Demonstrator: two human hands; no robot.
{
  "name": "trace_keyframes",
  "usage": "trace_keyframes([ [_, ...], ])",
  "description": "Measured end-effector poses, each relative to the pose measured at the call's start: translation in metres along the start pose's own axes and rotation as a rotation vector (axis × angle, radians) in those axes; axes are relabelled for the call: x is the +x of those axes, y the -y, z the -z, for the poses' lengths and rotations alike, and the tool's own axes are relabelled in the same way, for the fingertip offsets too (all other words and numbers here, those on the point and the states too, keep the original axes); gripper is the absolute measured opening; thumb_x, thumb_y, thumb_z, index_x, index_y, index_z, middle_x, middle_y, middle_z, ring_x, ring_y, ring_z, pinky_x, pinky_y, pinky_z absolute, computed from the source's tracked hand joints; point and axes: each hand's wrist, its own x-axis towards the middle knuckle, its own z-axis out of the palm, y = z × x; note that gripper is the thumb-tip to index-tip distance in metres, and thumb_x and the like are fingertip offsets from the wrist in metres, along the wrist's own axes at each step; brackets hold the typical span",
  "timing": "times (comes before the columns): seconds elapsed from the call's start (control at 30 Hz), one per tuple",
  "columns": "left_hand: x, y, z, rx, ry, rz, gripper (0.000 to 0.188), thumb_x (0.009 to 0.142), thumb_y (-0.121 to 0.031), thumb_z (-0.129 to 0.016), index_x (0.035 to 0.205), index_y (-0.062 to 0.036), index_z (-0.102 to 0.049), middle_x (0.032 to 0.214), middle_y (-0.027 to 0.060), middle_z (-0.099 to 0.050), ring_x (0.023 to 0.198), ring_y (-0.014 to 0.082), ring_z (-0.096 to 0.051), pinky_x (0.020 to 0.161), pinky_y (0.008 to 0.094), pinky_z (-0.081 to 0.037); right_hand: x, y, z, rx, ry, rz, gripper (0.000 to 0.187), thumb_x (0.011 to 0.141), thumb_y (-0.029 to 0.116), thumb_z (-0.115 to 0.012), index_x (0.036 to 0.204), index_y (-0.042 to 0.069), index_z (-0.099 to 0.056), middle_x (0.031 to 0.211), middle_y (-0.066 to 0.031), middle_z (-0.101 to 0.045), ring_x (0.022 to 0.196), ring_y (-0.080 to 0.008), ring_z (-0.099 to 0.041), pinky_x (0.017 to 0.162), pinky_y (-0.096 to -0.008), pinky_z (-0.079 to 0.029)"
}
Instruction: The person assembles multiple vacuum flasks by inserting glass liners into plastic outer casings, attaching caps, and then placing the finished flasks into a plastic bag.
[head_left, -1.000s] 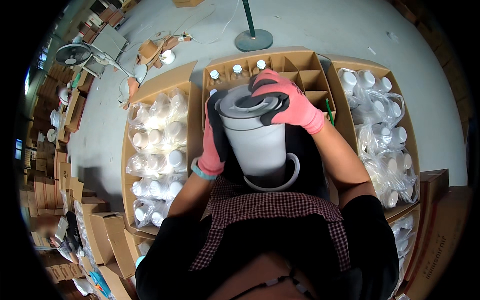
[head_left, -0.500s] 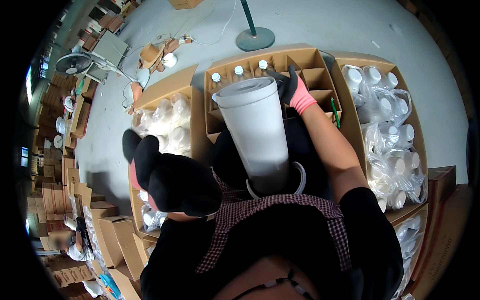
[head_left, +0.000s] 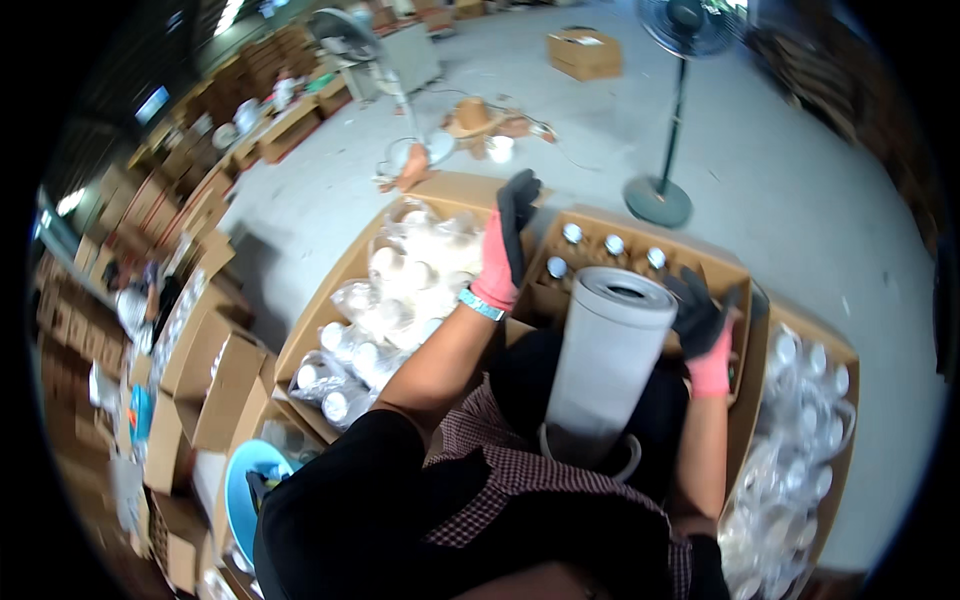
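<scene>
A tall white cylinder point(head_left: 610, 365) with a recessed, holed top stands upright against my apron, a loop handle near its lower end. Behind it is a divided carton point(head_left: 715, 268) with several white-capped bottles point(head_left: 614, 245) in its far compartments. My left hand point(head_left: 505, 242), in a black and pink glove, is raised between that carton and the left carton, fingers stretched upward, nothing visible in it. My right hand point(head_left: 703, 325), gloved alike and blurred, is beside the cylinder's top right, fingers apart, over the divided carton. I cannot tell whether it touches the cylinder.
At left a carton point(head_left: 300, 330) holds bagged white-capped bottles point(head_left: 400, 290); another bagged lot point(head_left: 790, 460) fills a carton at right. A standing fan base point(head_left: 658, 203) and a closed box point(head_left: 585, 55) are on the floor ahead. A blue basin point(head_left: 243, 500) sits lower left. A person point(head_left: 135, 310) works far left.
My view has turned left. My left hand has swung forward from near my chest to beside the divided carton. My right hand has drawn back from its far part toward the cylinder's right side.
</scene>
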Motion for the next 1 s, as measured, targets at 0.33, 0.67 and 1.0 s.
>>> trace_keyframes([
  [0.33,-0.053,0.047,-0.040,-0.506,0.562,0.331,0.054,0.106,-0.021,-0.042,0.154,-0.0033,-0.027,0.151,0.0111,-0.042,0.137,0.0183,-0.042,0.117,0.0312,-0.029,0.014,-0.040,-0.129,-1.063,-0.295,0.380,0.071,0.105,0.053,-0.028,0.147,-0.003,-0.036,0.148,-0.0190,-0.044,0.135,-0.0303,-0.045,0.115,-0.0420,-0.032],
  [0.67,-0.094,-0.140,-0.054,0.432,0.374,-1.046,0.066,0.081,-0.047,-0.060,0.131,-0.0021,-0.055,0.134,0.0221,-0.052,0.124,0.0532,-0.047,0.109,0.0701,-0.023,0.049,-0.007,0.048,0.170,-0.162,-0.169,0.085,0.096,0.065,-0.042,0.151,0.000,-0.033,0.150,-0.0207,-0.043,0.134,-0.0358,-0.045,0.116,-0.0488,-0.031],
  [1.0,-0.081,-0.046,-0.065,0.554,0.316,-0.412,0.058,0.080,-0.018,-0.068,0.134,-0.0053,-0.051,0.130,0.0162,-0.052,0.124,0.0363,-0.047,0.109,0.0453,-0.035,0.036,-0.046,-0.063,0.441,0.046,-0.270,0.082,0.097,0.068,-0.036,0.147,0.004,-0.039,0.147,-0.0199,-0.046,0.132,-0.0354,-0.046,0.113,-0.0473,-0.035],
])
